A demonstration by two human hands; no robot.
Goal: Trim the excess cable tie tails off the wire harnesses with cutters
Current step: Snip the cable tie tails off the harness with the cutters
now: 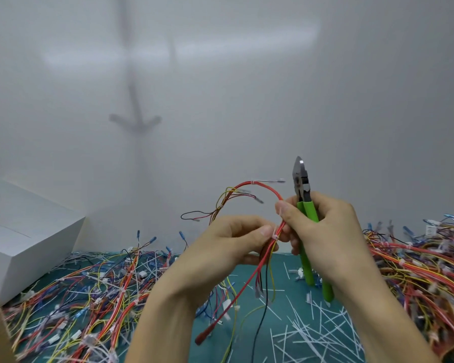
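Observation:
I hold a wire harness [269, 191] of red, yellow and black wires up in front of me. My left hand [228, 242] pinches the bundle just beside a white cable tie [275, 237]. My right hand [325, 226] grips green-handled cutters [302, 187], jaws pointing up, and its thumb and forefinger also touch the red wires above the tie. Another white tie [252, 182] sits at the top of the harness loop, with a pale tail sticking out to the right toward the jaws.
A heap of harnesses [102, 297] covers the green mat at the left, and another heap [425, 265] lies at the right. Several cut white tie tails [312, 328] litter the mat [281, 268] in front. A white box [24, 231] stands at the far left against the wall.

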